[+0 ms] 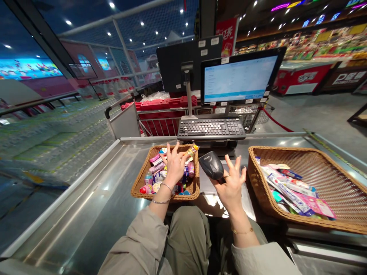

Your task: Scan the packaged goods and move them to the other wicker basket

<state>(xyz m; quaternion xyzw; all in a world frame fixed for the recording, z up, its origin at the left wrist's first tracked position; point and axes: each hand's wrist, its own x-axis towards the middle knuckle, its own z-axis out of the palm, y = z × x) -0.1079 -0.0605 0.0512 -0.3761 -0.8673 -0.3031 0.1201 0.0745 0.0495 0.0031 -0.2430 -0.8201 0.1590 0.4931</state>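
Observation:
Between the thumb and index finger of my left hand (175,164) is a small yellow wrapped item (192,149), with the other fingers spread. That hand is above a smaller wicker basket (136,187), which holds several packets and a small bottle (148,178). My right hand (233,183) has a black barcode scanner (211,164) gripped at its lower end; some of its fingers are stretched out. The scanner's head points left, toward the yellow item. The scanner's handle is mostly hidden by the hand.
A larger wicker basket (344,172) with toothbrush-like packs (289,193) stands at right. Ahead are a keyboard (211,128), a lit monitor (239,78) and a second screen's dark back (174,68). The metal counter (94,206) extends left; a red-filled cart (160,118) stands behind.

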